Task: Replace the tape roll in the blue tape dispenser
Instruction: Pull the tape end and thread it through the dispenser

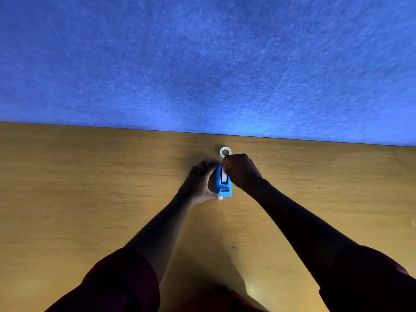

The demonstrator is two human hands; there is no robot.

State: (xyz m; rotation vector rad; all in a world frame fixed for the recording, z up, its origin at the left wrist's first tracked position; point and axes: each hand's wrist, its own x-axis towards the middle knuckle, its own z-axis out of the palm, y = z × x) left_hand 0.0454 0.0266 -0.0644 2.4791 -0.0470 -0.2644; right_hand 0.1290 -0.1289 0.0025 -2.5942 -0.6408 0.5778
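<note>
A white ring (225, 152), an empty-looking tape core or spare roll, lies flat on the wooden desk (90, 188) just beyond the right hand (239, 171), close to the blue felt wall (202, 64) that rises from the desk's far edge. Nothing else crowds the grip.

The dispenser (222, 184) stands on the desk between both hands, its long axis running toward and away from the person, the cutter end pointing back at them. A white strip of tape (224, 176) runs along its top.

The left hand (199, 183) cups the dispenser's left side, thumb at the near corner, fingers curled round the far end. The right hand is clenched over the far top, pinching the tape there.
</note>
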